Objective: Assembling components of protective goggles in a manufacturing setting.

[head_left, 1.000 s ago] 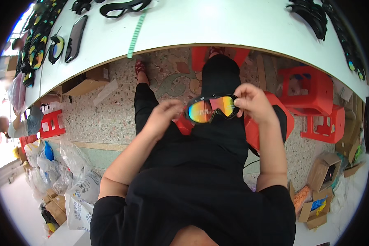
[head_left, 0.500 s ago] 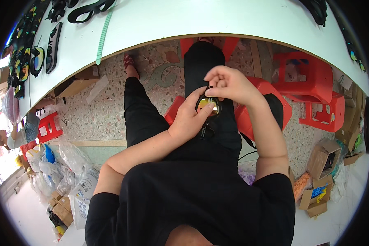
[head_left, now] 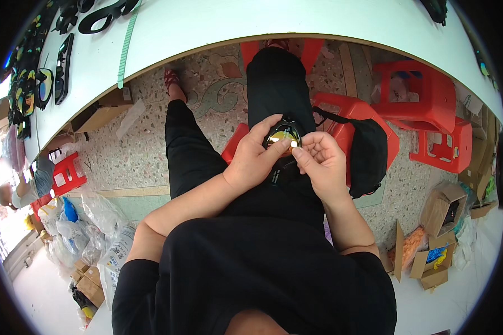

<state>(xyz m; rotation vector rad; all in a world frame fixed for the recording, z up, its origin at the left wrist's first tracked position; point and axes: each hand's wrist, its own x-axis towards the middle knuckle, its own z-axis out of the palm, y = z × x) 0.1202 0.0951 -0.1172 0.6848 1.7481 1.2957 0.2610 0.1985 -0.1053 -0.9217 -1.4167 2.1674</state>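
Over my lap, my left hand point(head_left: 255, 153) is closed around black goggles point(head_left: 283, 134) with a shiny yellow mirrored lens. Its thumb lies across the lens, and its fingers go behind the frame. At the goggles' lower right edge, my right hand point(head_left: 322, 162) pinches with thumb and forefinger; the other fingers are curled. A dark strap or second part with small pale print point(head_left: 278, 176) hangs below the lens against my black trousers. The far side of the goggles is hidden.
A white table point(head_left: 207, 22) curves across the front, with black goggle frames point(head_left: 101, 19) and mirrored lenses point(head_left: 44, 86) at its left. Red stools point(head_left: 416, 97) and a black bag point(head_left: 369, 153) stand at right. Cardboard boxes point(head_left: 442, 209) and plastic bags point(head_left: 103, 212) lie around; another person point(head_left: 25, 187) is far left.
My right hand has come down from above the goggles to their lower right edge. The lens now faces up more fully, still in my left hand. The view has shifted slightly.
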